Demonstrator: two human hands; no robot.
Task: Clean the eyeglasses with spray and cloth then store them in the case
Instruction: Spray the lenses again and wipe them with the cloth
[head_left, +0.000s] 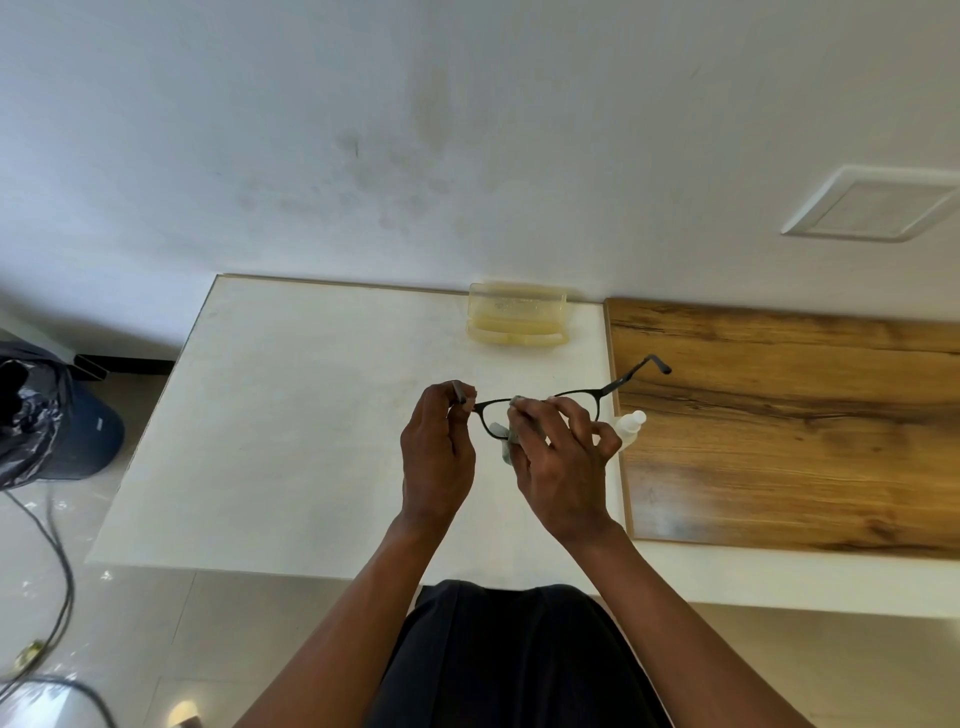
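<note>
left hand (439, 439) pinches the thin black-framed eyeglasses (550, 402) by the hinge, right hand (558, 457) rubs a small grey cloth (501, 434) on the lens, frame running left-right between them

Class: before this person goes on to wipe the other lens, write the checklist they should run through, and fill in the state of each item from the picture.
1. Left hand holds the eyeglasses by one end: ok.
2. Right hand pinches the cloth on a lens: ok.
3. Far temple arm unfolded, free of the table: ok.
4. Lens under the cloth clean: cannot tell.
5. Case open on the white table, ready: ok.
6. Spray bottle capped: cannot tell.
</note>
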